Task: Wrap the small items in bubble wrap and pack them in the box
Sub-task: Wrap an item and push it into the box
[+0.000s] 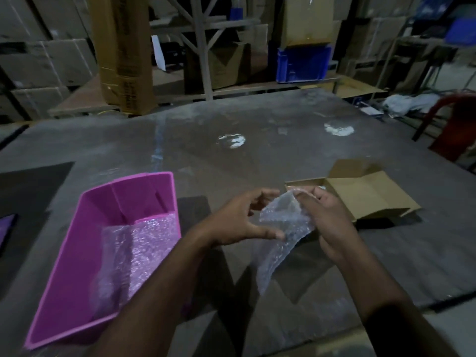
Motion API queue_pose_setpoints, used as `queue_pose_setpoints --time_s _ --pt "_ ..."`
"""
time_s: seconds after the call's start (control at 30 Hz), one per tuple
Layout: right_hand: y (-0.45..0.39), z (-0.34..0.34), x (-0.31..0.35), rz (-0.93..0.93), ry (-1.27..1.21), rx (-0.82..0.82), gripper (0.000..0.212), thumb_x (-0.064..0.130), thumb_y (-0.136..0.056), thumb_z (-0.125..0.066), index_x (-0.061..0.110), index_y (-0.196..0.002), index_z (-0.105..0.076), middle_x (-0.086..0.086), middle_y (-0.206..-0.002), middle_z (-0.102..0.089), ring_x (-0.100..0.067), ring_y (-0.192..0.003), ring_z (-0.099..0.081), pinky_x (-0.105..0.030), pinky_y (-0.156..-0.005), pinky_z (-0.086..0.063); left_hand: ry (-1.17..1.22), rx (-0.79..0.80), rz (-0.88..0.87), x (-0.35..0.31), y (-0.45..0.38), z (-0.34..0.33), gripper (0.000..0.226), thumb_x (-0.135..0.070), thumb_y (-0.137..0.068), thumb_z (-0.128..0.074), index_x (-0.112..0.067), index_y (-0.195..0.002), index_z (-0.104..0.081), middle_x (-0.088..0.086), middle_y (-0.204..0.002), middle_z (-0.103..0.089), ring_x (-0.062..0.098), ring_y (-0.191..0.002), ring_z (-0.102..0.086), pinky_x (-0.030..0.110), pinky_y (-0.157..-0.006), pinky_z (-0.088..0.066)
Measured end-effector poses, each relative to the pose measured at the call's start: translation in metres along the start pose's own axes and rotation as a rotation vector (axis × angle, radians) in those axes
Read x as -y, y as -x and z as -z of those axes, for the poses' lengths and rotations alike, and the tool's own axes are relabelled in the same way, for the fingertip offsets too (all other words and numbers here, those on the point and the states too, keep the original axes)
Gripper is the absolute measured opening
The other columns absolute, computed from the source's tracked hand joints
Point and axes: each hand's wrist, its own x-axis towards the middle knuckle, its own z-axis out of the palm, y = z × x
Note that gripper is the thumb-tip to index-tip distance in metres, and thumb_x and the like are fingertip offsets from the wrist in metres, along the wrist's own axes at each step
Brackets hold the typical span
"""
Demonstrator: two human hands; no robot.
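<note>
A sheet of clear bubble wrap (280,233) hangs between my two hands above the grey table. My left hand (239,220) pinches its lower left edge with the thumb. My right hand (327,222) grips its upper right part with curled fingers. Whether a small item is inside the wrap is hidden. Just behind my right hand lies an open brown cardboard box (360,194) with its flaps spread. A pink plastic bin (77,243) at the left holds more bubble wrap (134,253).
The grey table (231,150) stretches far ahead, with shiny tape patches. Shelves with cartons and a blue crate (301,63) stand behind it. A tall carton (123,55) leans at the back left. A red chair (453,124) is at the right edge.
</note>
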Motion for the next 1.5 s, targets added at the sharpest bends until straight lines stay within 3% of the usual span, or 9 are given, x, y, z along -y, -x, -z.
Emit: queue_pose_setpoints --time_s 0.1,0.27,0.37,0.63,0.83,1.0,1.1,1.3,1.5 --pt "-0.009 0.018 0.005 -0.02 -0.022 0.055 0.014 0.008 -0.09 -0.071 0.011 -0.103 -0.07 -0.011 -0.097 -0.077 -0.021 -0.085 -0.071 -0.03 -0.07 -0.057 0.101 -0.163 -0.04 0.001 -0.019 -0.015 0.021 -0.02 -0.092 -0.074 -0.031 -0.11 -0.074 -0.004 -0.109 -0.076 0.012 -0.101 -0.071 0.037 -0.093 -0.056" --pt "-0.024 0.056 0.008 -0.012 -0.092 0.062 0.033 0.006 -0.078 -0.08 0.011 -0.108 -0.068 -0.002 -0.086 -0.077 -0.012 -0.072 -0.071 -0.022 -0.058 -0.054 0.419 -0.461 0.08 -0.004 -0.041 -0.026 0.016 -0.014 -0.101 -0.059 -0.019 -0.095 -0.073 -0.009 -0.083 -0.073 0.006 -0.073 -0.066 0.018 -0.059 -0.051" --pt "-0.031 0.068 0.0 -0.066 -0.107 0.151 0.045 0.022 -0.075 -0.08 0.015 -0.117 -0.066 -0.003 -0.102 -0.077 -0.02 -0.095 -0.073 -0.036 -0.081 -0.058 0.503 -0.588 0.166 -0.011 -0.051 -0.034 0.019 -0.016 -0.103 -0.056 -0.019 -0.088 -0.068 -0.016 -0.068 -0.068 -0.002 -0.058 -0.059 0.015 -0.049 -0.045" --pt "-0.055 0.089 -0.008 -0.087 -0.01 0.151 0.017 0.011 -0.093 -0.068 0.013 -0.109 -0.07 -0.005 -0.095 -0.077 -0.018 -0.078 -0.072 -0.031 -0.068 -0.059 0.584 -0.71 0.323 -0.009 -0.069 -0.046 0.011 -0.021 -0.102 -0.057 -0.017 -0.098 -0.068 -0.002 -0.085 -0.068 0.009 -0.066 -0.059 0.022 -0.054 -0.049" --pt "-0.078 0.108 -0.003 0.057 0.129 0.189 0.011 0.013 -0.098 -0.064 0.012 -0.109 -0.065 -0.004 -0.085 -0.076 -0.013 -0.064 -0.063 -0.025 -0.058 -0.052 0.668 -0.853 0.368 -0.002 -0.081 -0.059 0.07 -0.078 -0.089 -0.04 -0.018 -0.118 -0.065 -0.004 -0.088 -0.071 0.011 -0.077 -0.066 0.029 -0.067 -0.054" --pt "-0.092 0.117 0.002 0.243 0.415 0.4 0.011 0.02 -0.1 -0.061 0.024 -0.103 -0.07 0.002 -0.078 -0.074 -0.008 -0.056 -0.058 -0.025 -0.059 -0.048 0.482 -1.027 0.254 -0.007 -0.085 -0.076 0.093 -0.075 -0.064 -0.074 -0.025 -0.138 -0.049 0.003 -0.134 -0.06 0.009 -0.119 -0.059 0.035 -0.102 -0.05" --pt "-0.097 0.118 0.009 0.32 0.52 0.508 0.016 0.028 -0.102 -0.058 0.021 -0.098 -0.072 0.005 -0.074 -0.071 -0.01 -0.057 -0.058 -0.028 -0.061 -0.049 0.139 -0.864 0.167 -0.012 -0.085 -0.07 0.103 -0.064 -0.059 -0.087 -0.034 -0.146 -0.041 -0.017 -0.135 -0.058 -0.005 -0.127 -0.052 0.021 -0.104 -0.041" --pt "-0.101 0.116 0.021 0.268 0.463 0.555 0.025 0.046 -0.092 -0.062 0.024 -0.098 -0.073 0.004 -0.072 -0.063 -0.004 -0.064 -0.056 -0.019 -0.061 -0.046 0.121 -0.635 0.095 -0.016 -0.095 -0.059 0.015 -0.038 -0.078 -0.083 -0.041 -0.086 -0.071 -0.001 -0.097 -0.076 0.013 -0.093 -0.068 0.044 -0.094 -0.053" --pt "-0.109 0.127 0.016 0.18 0.38 0.454 0.037 0.017 -0.084 -0.08 0.029 -0.116 -0.066 -0.004 -0.08 -0.065 -0.009 -0.071 -0.061 -0.023 -0.068 -0.051 0.434 -0.754 0.131 -0.004 -0.091 -0.034 0.015 -0.029 -0.085 -0.077 -0.018 -0.084 -0.067 0.004 -0.082 -0.064 0.02 -0.081 -0.055 0.038 -0.082 -0.043"
